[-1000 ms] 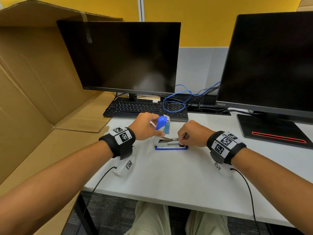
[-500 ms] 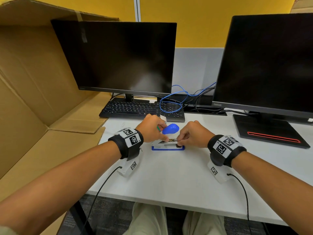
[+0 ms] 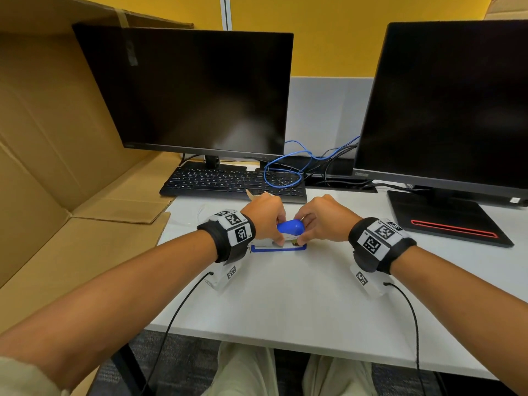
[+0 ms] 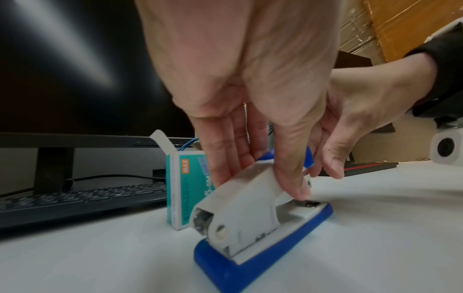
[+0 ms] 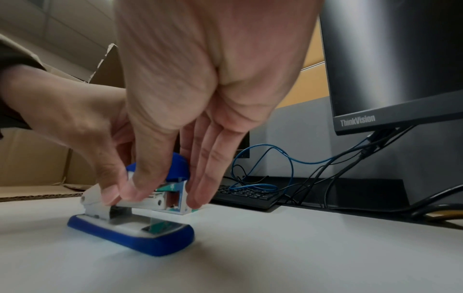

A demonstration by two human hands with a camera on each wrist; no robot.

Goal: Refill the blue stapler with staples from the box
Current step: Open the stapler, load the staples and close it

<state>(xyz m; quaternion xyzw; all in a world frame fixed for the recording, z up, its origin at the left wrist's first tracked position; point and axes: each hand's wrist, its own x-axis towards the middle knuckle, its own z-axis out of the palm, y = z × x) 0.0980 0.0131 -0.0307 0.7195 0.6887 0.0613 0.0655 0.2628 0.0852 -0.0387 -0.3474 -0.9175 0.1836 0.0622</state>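
Observation:
The blue stapler stands on the white desk between my hands. It has a blue base, a white body and a blue top cover, which is tilted down over the magazine but stands a little apart from it. My left hand pinches the white body near the hinge, thumb on the near side and fingers behind. My right hand grips the front of the magazine, thumb in front and fingers behind. The teal staple box stands upright just behind the stapler with its flap open.
A black keyboard lies behind the hands under the left monitor. A second monitor stands at the right on a black base. Blue and black cables loop between them. Cardboard lines the left side.
The blue top cover has swung down from upright to low over the magazine. Both hands have closed in round the stapler and now hide the box in the head view.

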